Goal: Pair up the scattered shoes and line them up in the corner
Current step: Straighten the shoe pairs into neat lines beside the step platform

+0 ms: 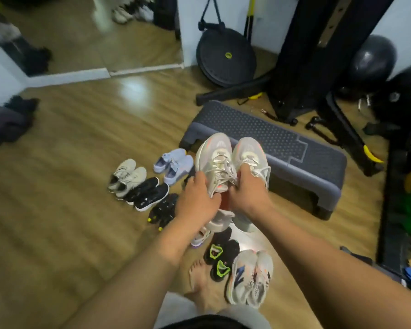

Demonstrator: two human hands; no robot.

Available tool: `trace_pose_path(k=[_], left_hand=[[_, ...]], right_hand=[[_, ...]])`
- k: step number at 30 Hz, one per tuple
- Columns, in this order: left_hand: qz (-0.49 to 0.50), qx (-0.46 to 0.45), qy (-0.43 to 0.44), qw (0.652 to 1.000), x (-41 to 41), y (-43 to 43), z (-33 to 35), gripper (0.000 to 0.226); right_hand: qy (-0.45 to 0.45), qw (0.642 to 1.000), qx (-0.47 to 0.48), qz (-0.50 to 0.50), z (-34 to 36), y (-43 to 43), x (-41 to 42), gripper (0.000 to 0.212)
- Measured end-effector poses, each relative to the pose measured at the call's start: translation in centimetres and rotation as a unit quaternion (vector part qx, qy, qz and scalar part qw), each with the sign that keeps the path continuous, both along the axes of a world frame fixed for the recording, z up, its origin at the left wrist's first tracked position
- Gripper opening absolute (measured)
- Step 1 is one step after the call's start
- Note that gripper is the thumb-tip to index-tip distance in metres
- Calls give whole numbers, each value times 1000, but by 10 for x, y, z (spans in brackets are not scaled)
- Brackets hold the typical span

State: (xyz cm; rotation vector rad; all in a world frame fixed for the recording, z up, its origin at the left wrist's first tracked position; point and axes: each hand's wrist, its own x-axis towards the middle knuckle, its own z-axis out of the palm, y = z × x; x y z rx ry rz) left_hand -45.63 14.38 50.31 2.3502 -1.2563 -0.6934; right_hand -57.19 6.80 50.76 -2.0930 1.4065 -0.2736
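While both hands are raised over the floor, I have one pale sneaker in each. My left hand [197,198] is curled round the collar of the left sneaker [214,160], and my right hand [247,189] grips the right sneaker [250,153] at its laces. They hang side by side, toes pointing far, in front of the step platform [294,148] and right of the row of pairs [140,186]. The lace grip worries me. If a lace slips, that shoe would likely drop onto the black pair with green linings [220,258] below and knock it out of line. My bare foot [199,281] is close there too.
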Motion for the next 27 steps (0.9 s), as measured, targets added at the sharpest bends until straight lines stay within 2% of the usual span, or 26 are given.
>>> trace_pose_path(k=[3, 6, 7, 10, 13, 15, 18, 21, 23, 27], left_hand=[[95, -33, -62, 993, 40, 49, 19, 47], [202, -69, -91, 973, 77, 110, 36, 41], [232, -82, -98, 964, 90, 131, 42, 37], [302, -105, -115, 940, 133, 188, 59, 26], [338, -104, -122, 927, 176, 241, 67, 23], [369, -93, -117, 917, 206, 274, 69, 21], [404, -88, -100, 905, 257, 320, 68, 14], [422, -81, -83, 899, 316, 368, 60, 11], [439, -82, -58, 893, 353, 399, 56, 14], [466, -87, -25, 880, 417, 452, 52, 26]], right_hand=[[-48, 994, -25, 92, 26, 40, 56, 28], [-93, 972, -29, 214, 44, 90, 102, 31], [-95, 961, -30, 258, 48, 108, 115, 36], [-96, 923, -2, 374, 55, 163, 151, 69], [-99, 893, 15, 439, 58, 208, 189, 82], [-80, 872, -13, 483, 60, 238, 216, 87], [-75, 839, -67, 534, 55, 283, 264, 78], [-55, 824, -118, 551, 45, 326, 327, 45], [-43, 817, -132, 560, 45, 356, 371, 31], [5, 798, -152, 584, 51, 402, 448, 31]])
